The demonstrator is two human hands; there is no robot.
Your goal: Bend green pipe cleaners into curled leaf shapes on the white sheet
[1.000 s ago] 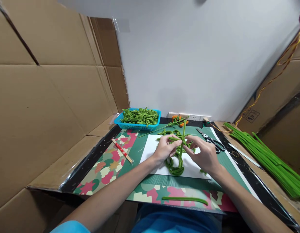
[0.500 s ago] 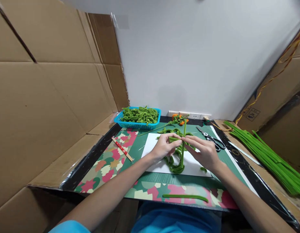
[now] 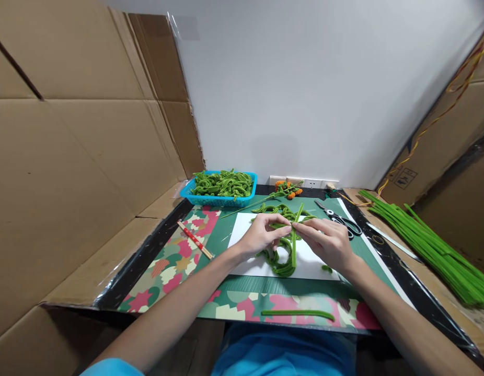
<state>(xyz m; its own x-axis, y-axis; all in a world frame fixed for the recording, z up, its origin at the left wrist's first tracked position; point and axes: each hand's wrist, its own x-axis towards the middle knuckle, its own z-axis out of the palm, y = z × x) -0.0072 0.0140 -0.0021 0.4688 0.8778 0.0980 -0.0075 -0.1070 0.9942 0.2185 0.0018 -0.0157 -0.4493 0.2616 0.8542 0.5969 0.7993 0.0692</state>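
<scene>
Both hands meet over a white sheet of paper (image 3: 242,269), fingertips pinched together. My left hand (image 3: 261,236) and my right hand (image 3: 328,241) are closed on a green pipe cleaner (image 3: 294,250), which stands nearly upright between them and leans a little right at its top. A second green stem seems to run crosswise at the left fingertips, partly hidden. Curled green pipe cleaner pieces (image 3: 283,269) lie on the paper beneath and behind the hands. Near the table's front edge rests one loose green pipe cleaner (image 3: 299,314).
A blue basket (image 3: 218,200) heaped with green pieces stands back left. Orange flowers on a stem (image 3: 291,191), scissors (image 3: 340,219) and wrapped chopsticks (image 3: 195,240) lie around the paper. Long green pipe cleaners (image 3: 430,248) are bundled at right. Cardboard walls (image 3: 89,156) flank the table.
The upright pipe cleaner's top has tilted slightly to the right. Both hands keep their pinch at nearly the same spot, and the camera view has shifted a little.
</scene>
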